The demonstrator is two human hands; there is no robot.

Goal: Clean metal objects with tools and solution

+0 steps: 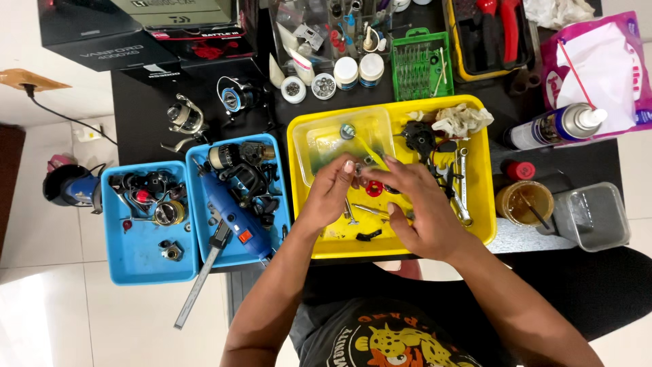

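1. Small reel part (362, 168): you hold it between the fingertips of both hands, over the middle of the yellow tray (483, 204); it is too small and too covered to tell its shape.
2. Your left hand (331, 192) reaches in from below, wrist bent inward, fingers curled, thumb and forefinger pinched onto the part.
3. Your right hand (420, 212) comes in from the lower right, palm down, fingers arched, fingertips closed on the same part.
4. The tray is glossy moulded plastic with a raised rim. It carries a clear shallow tub (326, 146), a red round piece (374, 189), a steel wrench (463, 178) and a crumpled rag (462, 119).
5. Left of it, two blue plastic trays (142, 251) hold dark reel pieces and a blue rotary tool (234, 217).
6. A spray can (553, 126) lies on the black counter (139, 112), right of the yellow tray.
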